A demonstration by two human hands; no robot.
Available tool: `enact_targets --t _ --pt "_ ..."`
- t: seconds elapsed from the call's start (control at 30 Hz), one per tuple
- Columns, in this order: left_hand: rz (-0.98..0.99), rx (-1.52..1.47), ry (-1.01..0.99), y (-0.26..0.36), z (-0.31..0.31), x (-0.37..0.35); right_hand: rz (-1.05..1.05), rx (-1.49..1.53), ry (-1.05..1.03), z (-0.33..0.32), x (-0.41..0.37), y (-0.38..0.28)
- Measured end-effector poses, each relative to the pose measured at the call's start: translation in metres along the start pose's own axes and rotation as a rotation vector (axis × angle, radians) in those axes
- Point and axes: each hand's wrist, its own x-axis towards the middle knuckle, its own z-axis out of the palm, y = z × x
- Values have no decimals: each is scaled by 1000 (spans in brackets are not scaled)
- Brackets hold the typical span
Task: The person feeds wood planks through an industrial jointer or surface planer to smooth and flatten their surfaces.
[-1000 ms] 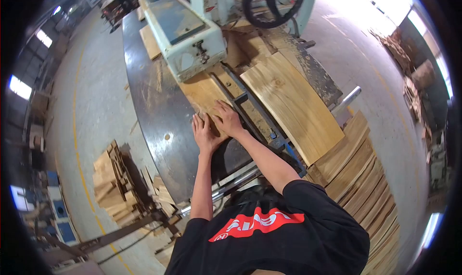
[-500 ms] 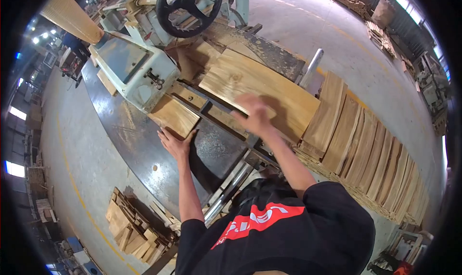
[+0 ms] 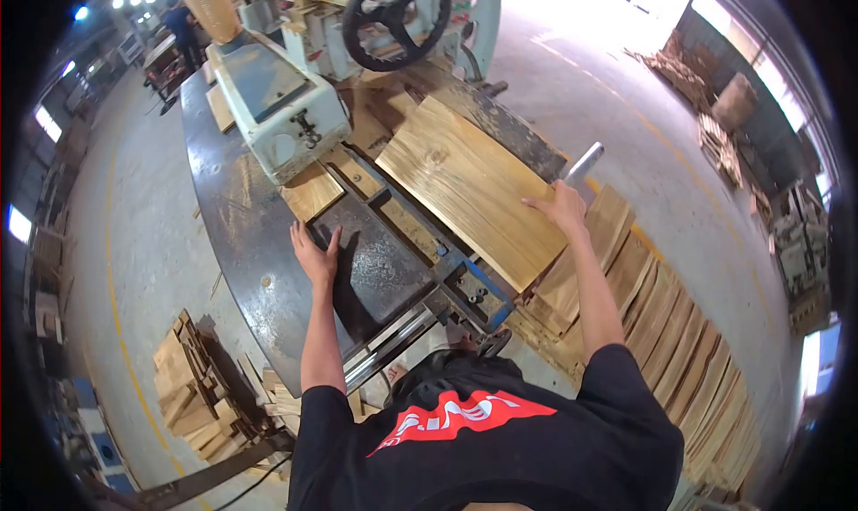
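Observation:
My left hand [image 3: 315, 254] is open over the dark metal machine table, thumb and fingers apart. Just beyond its fingertips, a small wooden board [image 3: 311, 192] lies partly under the machine's pale blue-grey head [image 3: 290, 122]. My right hand [image 3: 563, 209] is at the right end of a large wooden board [image 3: 469, 185]; its thumb rests on the top face and its fingers curl at the far edge. The large board lies flat on the right side of the machine, beyond the black guide rail [image 3: 393, 212].
A black handwheel [image 3: 396, 20] stands at the back. Long rows of stacked boards [image 3: 666, 314] are at my right. Offcuts [image 3: 192, 395] are piled on the floor at left. A metal bar [image 3: 585, 161] juts out beyond the large board. Another person [image 3: 183, 37] stands far back left.
My right hand has moved right, from over the large board's middle to its right end. The small board has slid farther under the machine head, away from my left hand. The view has shifted.

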Motion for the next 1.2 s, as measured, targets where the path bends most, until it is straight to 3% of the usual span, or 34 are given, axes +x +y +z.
enact_targets --t 0.1,0.3,0.43,0.5,0.57,0.63,0.7,0.77,0.8,0.87,0.97,1.07,1.2 --pt "26 -73 18 13 -9 -19 -25 19 45 -58 -27 -44" --pt "-100 -326 48 49 -40 -85 -565 -34 786 -80 -118 -78" --pt "-138 -358 -33 92 -82 -140 -716 -1 972 -85 -146 -85" --pt "-288 -497 -220 117 -105 -159 -783 45 939 -85 -158 -93" --pt "-186 -507 -297 132 -118 -172 -826 138 913 -79 -166 -108" --pt "-258 -577 -447 148 -134 -177 -742 278 750 -73 -180 -132" --pt "-227 -593 -445 172 -156 -174 -681 463 621 -68 -187 -158" --pt "-176 -524 -521 174 -164 -178 -523 578 352 -54 -193 -179" --pt "-246 -565 -530 175 -166 -189 -445 621 226 -45 -195 -189" --pt "-188 -459 -515 175 -170 -203 -317 663 33 -23 -191 -201" --pt "-186 -140 -494 157 -183 -222 -230 730 -167 21 -202 -213" --pt "-301 -195 -386 139 -179 -248 -153 696 -240 61 -214 -206" --pt "-198 -52 -339 124 -188 -260 -23 712 -330 90 -226 -196"
